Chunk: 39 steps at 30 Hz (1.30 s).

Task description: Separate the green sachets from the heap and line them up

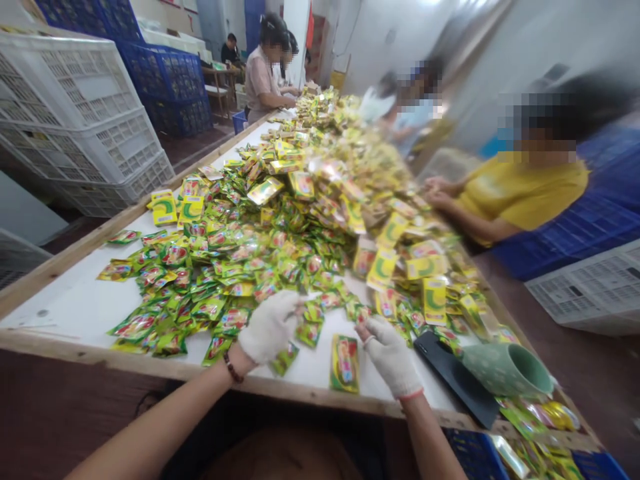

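Left hand and right hand, gloved and apart, whether gripping anything one cannot tell, are over the table, packets heaped toward twelve o'clock, the cup at four, a pack at six between the hands.

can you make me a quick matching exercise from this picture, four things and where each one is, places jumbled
Things
1. bracelet
2. spotted green container
3. stack of white crates
4. yellow-and-green packet

Places
A. beyond the left edge of the table
B. on the table, between the left hand and the right hand
C. at the wrist of the left hand
D. right of the right hand, beside a flat black object

Pairs: 1-C, 2-D, 3-A, 4-B
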Available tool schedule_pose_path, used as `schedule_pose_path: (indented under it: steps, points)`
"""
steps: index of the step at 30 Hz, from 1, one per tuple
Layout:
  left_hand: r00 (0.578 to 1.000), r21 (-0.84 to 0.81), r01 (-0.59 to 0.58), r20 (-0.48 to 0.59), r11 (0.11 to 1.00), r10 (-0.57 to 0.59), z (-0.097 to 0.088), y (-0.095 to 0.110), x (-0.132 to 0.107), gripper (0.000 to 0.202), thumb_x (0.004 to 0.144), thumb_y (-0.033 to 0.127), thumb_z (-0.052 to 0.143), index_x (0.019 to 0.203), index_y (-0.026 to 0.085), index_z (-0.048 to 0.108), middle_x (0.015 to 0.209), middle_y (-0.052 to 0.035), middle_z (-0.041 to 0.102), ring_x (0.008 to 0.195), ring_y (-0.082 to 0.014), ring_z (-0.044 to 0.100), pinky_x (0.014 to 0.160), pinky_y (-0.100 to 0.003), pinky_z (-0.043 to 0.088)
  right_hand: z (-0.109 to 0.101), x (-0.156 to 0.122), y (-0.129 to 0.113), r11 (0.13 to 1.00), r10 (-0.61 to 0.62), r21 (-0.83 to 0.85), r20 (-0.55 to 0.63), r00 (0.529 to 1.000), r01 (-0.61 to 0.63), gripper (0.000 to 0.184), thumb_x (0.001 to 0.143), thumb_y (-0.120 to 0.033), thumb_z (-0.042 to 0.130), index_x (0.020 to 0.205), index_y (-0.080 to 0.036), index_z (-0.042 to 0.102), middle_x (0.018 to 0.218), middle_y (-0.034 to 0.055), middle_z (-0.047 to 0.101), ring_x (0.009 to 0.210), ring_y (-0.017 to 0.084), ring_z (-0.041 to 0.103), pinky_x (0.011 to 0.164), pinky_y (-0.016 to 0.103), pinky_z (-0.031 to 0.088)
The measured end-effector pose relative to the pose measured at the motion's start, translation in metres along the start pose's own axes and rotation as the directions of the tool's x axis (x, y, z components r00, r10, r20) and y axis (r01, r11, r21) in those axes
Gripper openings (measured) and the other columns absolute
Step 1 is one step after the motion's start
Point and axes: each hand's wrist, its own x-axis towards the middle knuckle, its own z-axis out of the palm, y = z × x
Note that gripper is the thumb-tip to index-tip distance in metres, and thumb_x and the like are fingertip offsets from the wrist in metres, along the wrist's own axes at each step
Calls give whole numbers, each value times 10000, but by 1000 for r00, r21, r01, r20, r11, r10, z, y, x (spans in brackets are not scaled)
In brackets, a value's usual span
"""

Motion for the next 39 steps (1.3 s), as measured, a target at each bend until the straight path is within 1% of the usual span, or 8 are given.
schedule_pose_path:
  steps: [8,11,15,21,25,28,32,39]
  points:
    - [974,312,215,-140,925,-179,-36,-62,97,217,885,161,406,865,159,622,921,-99,634,909,-210,576,847,-319,425,33,68,-6,954,7,-300,74,997,16,249,812,-251,518,988,-177,679,974,97,614,878,206,576,781,291,446]
    - [987,329,154,-86,932,-133,-31,-67,124,191,845,140,467,901,184,644,939,-76,648,923,-194,584,847,-292,420,43,77,-8,947,29,-320,119,992,11,381,772,-222,575,1147,-232,642,1130,102,585,958,217,570,823,297,445]
    - [996,315,86,-14,945,-86,-16,-63,135,214,723,104,588,901,205,654,910,-63,654,920,-207,583,825,-297,415,40,71,-4,959,-16,-280,125,992,51,265,711,-174,610,953,-229,704,1040,81,573,879,189,560,813,285,451]
    - [979,194,181,-126,964,-158,-31,-59,115,52,761,197,565,727,169,592,847,-87,625,894,-241,564,800,-347,414,31,59,9,979,80,196,-94,992,-61,91,641,-238,653,715,-187,649,776,22,570,738,172,520,739,304,464]
    - [948,-99,262,-161,960,-276,-37,-40,78,152,787,327,559,816,180,584,700,-4,606,674,-157,559,624,-261,433,31,50,-1,911,126,400,-33,991,-103,245,745,-376,605,867,-168,649,699,6,610,624,143,516,595,271,459]
    - [896,-699,348,53,624,-441,-24,-11,48,368,678,392,679,960,169,602,669,8,631,593,-139,565,533,-236,432,36,44,-19,794,103,598,44,994,-109,338,702,-432,695,906,-164,660,710,9,632,614,136,531,554,252,451]
    - [844,-874,418,273,247,-461,-5,22,20,426,562,427,782,844,155,614,800,-34,673,692,-163,625,606,-272,516,45,43,-36,766,52,639,51,997,-72,350,680,-443,731,880,-163,670,750,28,660,684,167,576,581,272,489]
    - [911,-827,388,277,408,-305,3,25,13,283,654,350,746,807,147,622,814,-42,675,757,-172,620,683,-284,523,45,35,-35,850,72,522,7,997,-65,265,688,-340,685,882,-163,643,765,19,646,674,151,563,588,262,499]
